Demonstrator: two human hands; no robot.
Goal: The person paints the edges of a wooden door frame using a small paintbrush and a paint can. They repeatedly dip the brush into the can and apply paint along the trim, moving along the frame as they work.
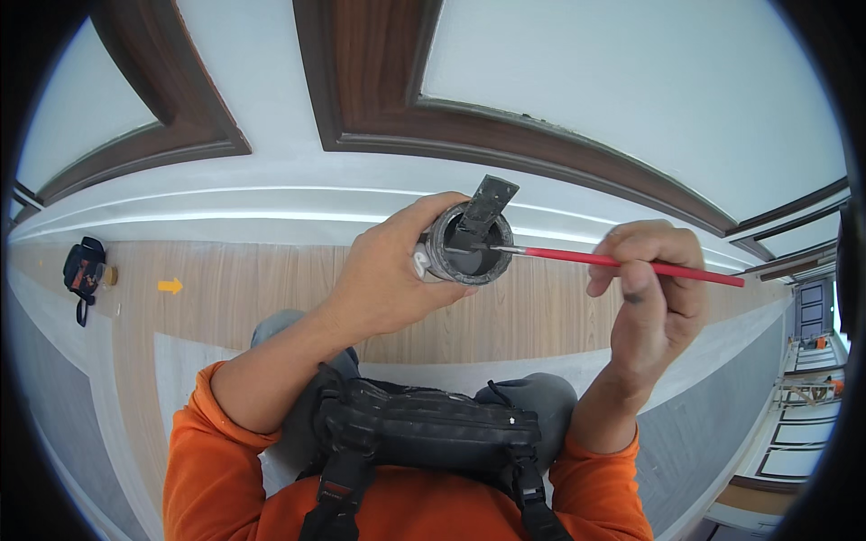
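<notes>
My left hand is wrapped round a small round jar whose rim is smeared with dark grey paint. Inside lies dark grey paint. A flat dark stick stands in the jar and leans out over its far rim. Between the thumb and fingers of my right hand is a slim paintbrush with a red handle. Its metal collar reaches over the jar's right rim and the tip is down at the paint. A dark smudge marks my right thumb.
Ahead is a white wall with dark brown frame moulding and a white baseboard. On the wood-look floor lie a yellow arrow sticker and a dark bag. A black pouch is strapped across my front.
</notes>
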